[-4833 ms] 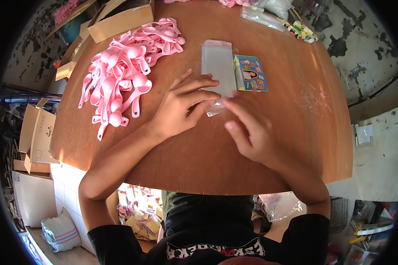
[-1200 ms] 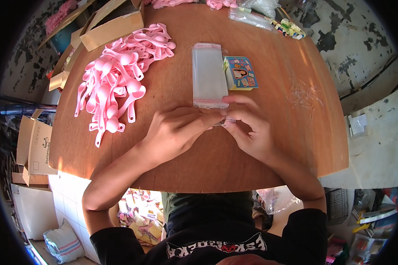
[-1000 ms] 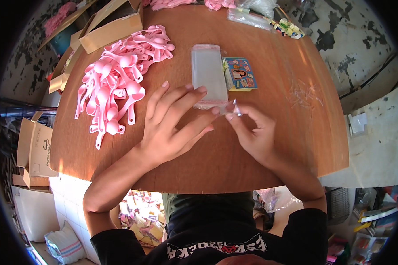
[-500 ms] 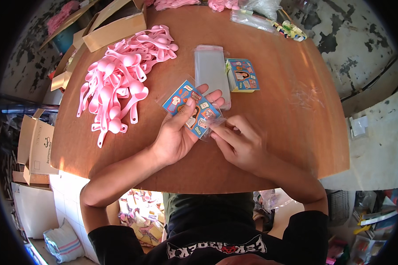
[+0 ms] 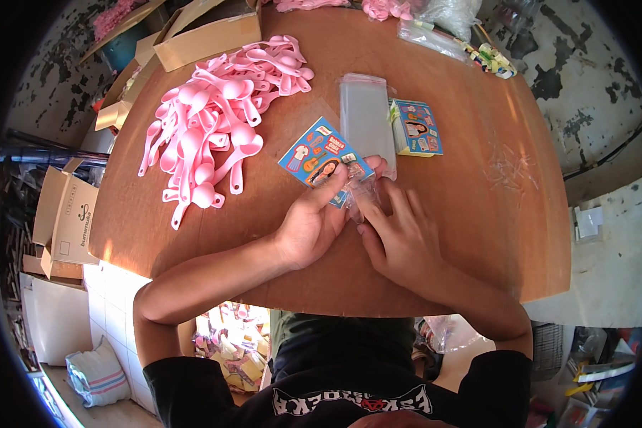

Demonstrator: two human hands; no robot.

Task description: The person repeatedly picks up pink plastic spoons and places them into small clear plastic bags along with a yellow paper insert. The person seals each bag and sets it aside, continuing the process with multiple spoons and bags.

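Observation:
A blue printed card in a clear plastic bag is held in my left hand, tilted, with the thumb across its front and the fingers behind. At the card's near right end the crumpled clear end of the bag bunches up. My right hand has its index finger and thumb on that plastic, the other fingers loosely bent. Just beyond my hands lies a stack of flat clear bags. Right beside it stands a stack of similar blue cards.
A large heap of pink plastic spoons covers the table's left side. Thin clear plastic strips lie at the right. An opened cardboard box sits at the far left edge, and plastic packs at the far right.
The view has shifted, so the table's things sit farther right. My left thumb has slid toward the card's near right end, and my right fingers have spread a little while still at the plastic.

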